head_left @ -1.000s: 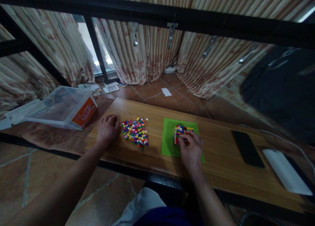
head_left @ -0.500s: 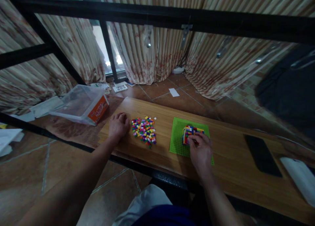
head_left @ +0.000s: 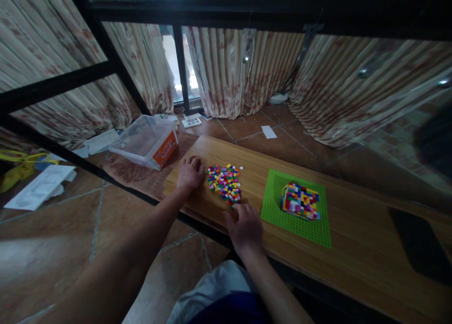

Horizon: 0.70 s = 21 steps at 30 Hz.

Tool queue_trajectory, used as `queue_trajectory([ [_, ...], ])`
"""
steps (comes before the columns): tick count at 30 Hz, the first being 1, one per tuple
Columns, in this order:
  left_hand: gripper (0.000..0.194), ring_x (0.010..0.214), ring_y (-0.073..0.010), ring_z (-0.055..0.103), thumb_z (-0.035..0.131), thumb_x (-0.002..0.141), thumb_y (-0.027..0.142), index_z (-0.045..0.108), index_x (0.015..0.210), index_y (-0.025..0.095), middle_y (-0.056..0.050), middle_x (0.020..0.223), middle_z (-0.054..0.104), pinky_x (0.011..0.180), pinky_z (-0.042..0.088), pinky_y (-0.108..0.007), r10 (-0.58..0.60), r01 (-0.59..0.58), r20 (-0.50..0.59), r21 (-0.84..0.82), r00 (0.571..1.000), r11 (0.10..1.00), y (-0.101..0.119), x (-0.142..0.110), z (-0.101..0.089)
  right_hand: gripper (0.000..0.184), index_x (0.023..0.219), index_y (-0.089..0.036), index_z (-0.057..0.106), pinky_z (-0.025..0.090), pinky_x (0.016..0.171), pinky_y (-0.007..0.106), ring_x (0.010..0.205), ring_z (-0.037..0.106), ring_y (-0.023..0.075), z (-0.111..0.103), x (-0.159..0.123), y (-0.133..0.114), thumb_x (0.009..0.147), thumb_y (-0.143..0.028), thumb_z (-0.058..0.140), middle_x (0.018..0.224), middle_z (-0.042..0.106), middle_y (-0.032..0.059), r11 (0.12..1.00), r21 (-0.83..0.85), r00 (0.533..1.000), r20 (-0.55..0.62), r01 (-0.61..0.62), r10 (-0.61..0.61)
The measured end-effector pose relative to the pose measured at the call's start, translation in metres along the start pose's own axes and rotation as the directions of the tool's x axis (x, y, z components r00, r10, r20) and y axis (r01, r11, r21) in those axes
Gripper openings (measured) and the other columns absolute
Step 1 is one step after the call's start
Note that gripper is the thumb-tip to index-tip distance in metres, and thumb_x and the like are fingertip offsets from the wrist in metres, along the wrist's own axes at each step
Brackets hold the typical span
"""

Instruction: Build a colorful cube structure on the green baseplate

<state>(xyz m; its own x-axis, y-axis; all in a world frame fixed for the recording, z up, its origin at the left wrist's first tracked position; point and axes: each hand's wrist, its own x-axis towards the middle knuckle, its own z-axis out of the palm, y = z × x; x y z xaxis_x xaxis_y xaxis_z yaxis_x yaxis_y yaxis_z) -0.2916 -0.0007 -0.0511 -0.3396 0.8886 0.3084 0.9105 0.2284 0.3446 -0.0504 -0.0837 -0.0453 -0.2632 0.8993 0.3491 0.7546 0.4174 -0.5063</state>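
Observation:
My left hand [head_left: 190, 174] rests on the wooden board, its fingers loosely bent and apart, just left of a pile of small multicoloured bricks [head_left: 224, 182]. At the pile's near edge is my right hand [head_left: 244, 226], thumb and fingers apart, with nothing visible between them. To its right lies a green studded baseplate [head_left: 275, 211]. A block built of many coloured bricks [head_left: 301, 200] stands on the baseplate, with no hand on it.
A clear plastic box [head_left: 144, 140] with an orange label stands beyond the wooden board [head_left: 208, 147] at the left. A dark flat object [head_left: 420, 241] lies on the board at the right. A black metal frame [head_left: 226, 14] crosses in front of the curtains.
My right hand has left the brick block on the baseplate and moved left to the pile's near edge. My left hand stays beside the pile. The camera view has turned left.

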Motion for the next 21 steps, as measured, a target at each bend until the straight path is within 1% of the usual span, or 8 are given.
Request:
queue_trajectory([
  [2, 0.033, 0.116, -0.0300, 0.053, 0.050, 0.090, 0.033, 0.065, 0.115, 0.017, -0.012, 0.124, 0.064, 0.105, 0.039, -0.045, 0.002, -0.002, 0.002, 0.000, 1.000, 1.000, 0.000, 0.000, 0.000, 0.024, 0.091, -0.020, 0.061, 0.041, 0.074, 0.037, 0.084, 0.056, 0.0249, 0.007, 0.003, 0.000, 0.094, -0.041, 0.051, 0.085, 0.064, 0.0088, 0.998, -0.059, 1.000, -0.001, -0.016, 0.016],
  [5, 0.034, 0.117, -0.0300, 0.052, 0.050, 0.090, 0.033, 0.064, 0.116, 0.017, -0.013, 0.126, 0.063, 0.106, 0.039, -0.046, 0.000, 0.001, 0.011, -0.003, 1.000, 1.000, -0.001, 0.000, 0.000, 0.020, 0.088, -0.020, 0.060, 0.040, 0.073, 0.037, 0.083, 0.055, 0.0250, 0.009, 0.007, 0.004, 0.093, -0.037, 0.052, 0.084, 0.063, 0.0093, 0.993, -0.112, 1.000, -0.009, -0.022, 0.021],
  [9, 0.034, 0.117, -0.0307, 0.052, 0.050, 0.090, 0.033, 0.064, 0.116, 0.016, -0.012, 0.127, 0.062, 0.106, 0.039, -0.046, -0.003, 0.004, 0.013, -0.003, 1.000, 1.000, 0.000, -0.001, -0.001, 0.020, 0.083, -0.021, 0.061, 0.040, 0.075, 0.036, 0.083, 0.056, 0.0234, 0.008, 0.007, 0.008, 0.094, -0.033, 0.050, 0.083, 0.062, 0.0078, 0.996, -0.092, 1.000, 0.000, -0.018, 0.018],
  [12, 0.034, 0.117, -0.0317, 0.052, 0.050, 0.090, 0.034, 0.065, 0.116, 0.017, -0.012, 0.127, 0.062, 0.105, 0.039, -0.048, -0.017, 0.017, 0.015, -0.008, 1.000, 1.000, 0.001, 0.000, -0.002, 0.022, 0.085, -0.021, 0.062, 0.042, 0.076, 0.035, 0.084, 0.058, 0.0222, 0.005, 0.004, 0.011, 0.095, -0.032, 0.047, 0.084, 0.064, 0.0071, 0.999, 0.020, 0.999, -0.031, -0.041, 0.041],
  [15, 0.034, 0.118, -0.0319, 0.052, 0.050, 0.090, 0.034, 0.065, 0.116, 0.018, -0.012, 0.127, 0.063, 0.105, 0.039, -0.048, -0.012, 0.012, 0.011, -0.006, 1.000, 1.000, 0.002, 0.000, -0.003, 0.023, 0.089, -0.021, 0.063, 0.045, 0.076, 0.032, 0.081, 0.061, 0.0196, -0.004, 0.004, 0.016, 0.096, -0.032, 0.045, 0.084, 0.067, 0.0056, 0.977, 0.188, 0.993, -0.053, -0.097, 0.109],
  [18, 0.035, 0.118, -0.0310, 0.052, 0.049, 0.090, 0.034, 0.065, 0.116, 0.017, -0.013, 0.126, 0.063, 0.105, 0.039, -0.047, -0.002, 0.003, 0.016, -0.006, 1.000, 1.000, 0.001, 0.001, -0.003, 0.022, 0.091, -0.021, 0.067, 0.048, 0.074, 0.031, 0.081, 0.064, 0.0179, -0.017, 0.005, 0.022, 0.094, -0.035, 0.049, 0.088, 0.070, 0.0049, 0.918, 0.352, 0.980, -0.007, -0.184, 0.199],
  [21, 0.035, 0.116, -0.0307, 0.053, 0.048, 0.090, 0.034, 0.065, 0.115, 0.018, -0.013, 0.126, 0.063, 0.105, 0.039, -0.048, 0.005, -0.005, 0.010, -0.008, 1.000, 1.000, -0.001, 0.001, -0.002, 0.023, 0.092, -0.022, 0.072, 0.051, 0.076, 0.032, 0.086, 0.066, 0.0188, -0.031, 0.006, 0.029, 0.089, -0.039, 0.057, 0.093, 0.072, 0.0055, 0.827, 0.500, 0.956, 0.007, -0.256, 0.292],
])
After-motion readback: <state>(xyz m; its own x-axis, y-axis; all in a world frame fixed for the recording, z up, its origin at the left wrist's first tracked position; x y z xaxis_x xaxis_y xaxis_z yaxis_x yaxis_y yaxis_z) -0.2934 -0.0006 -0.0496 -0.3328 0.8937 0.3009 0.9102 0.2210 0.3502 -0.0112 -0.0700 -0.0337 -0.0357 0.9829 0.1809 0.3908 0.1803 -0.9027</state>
